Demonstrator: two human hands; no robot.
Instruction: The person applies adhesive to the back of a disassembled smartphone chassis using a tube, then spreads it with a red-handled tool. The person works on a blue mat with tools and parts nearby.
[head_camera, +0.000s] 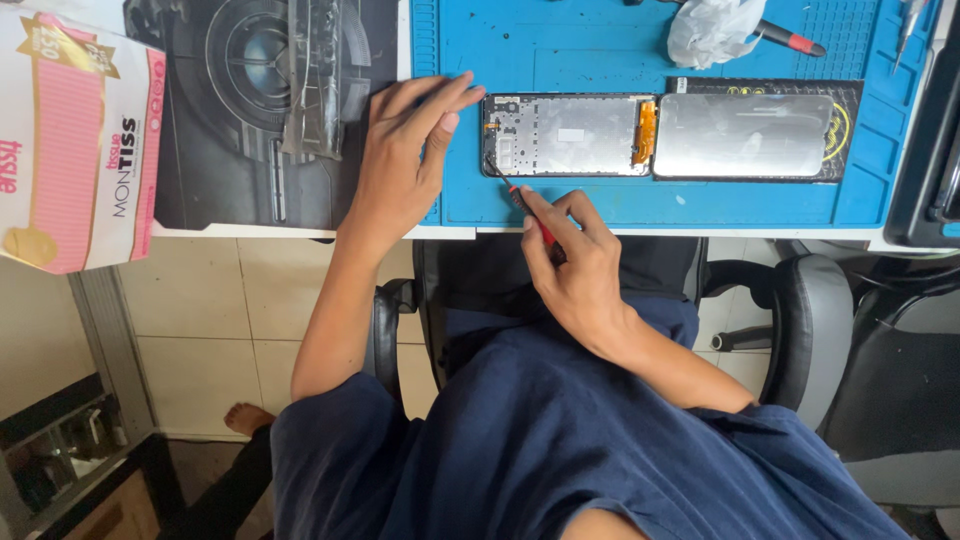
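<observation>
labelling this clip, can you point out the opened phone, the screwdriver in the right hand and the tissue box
opened phone (570, 135), head view, middle of its bare inner frame
screwdriver (520, 200), head view, red shaft near the tip
tissue box (75, 150), head view, pink front face

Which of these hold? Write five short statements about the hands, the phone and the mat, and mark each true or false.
1. The right hand holds a red-handled screwdriver. True.
2. The screwdriver's tip is at the opened phone. True.
3. The left hand grips the white cloth. False: it lies flat at the phone's left end.
4. The phone lies on a blue mat. True.
5. The tissue box stands on the blue mat. False: it is far left, off it.
</observation>
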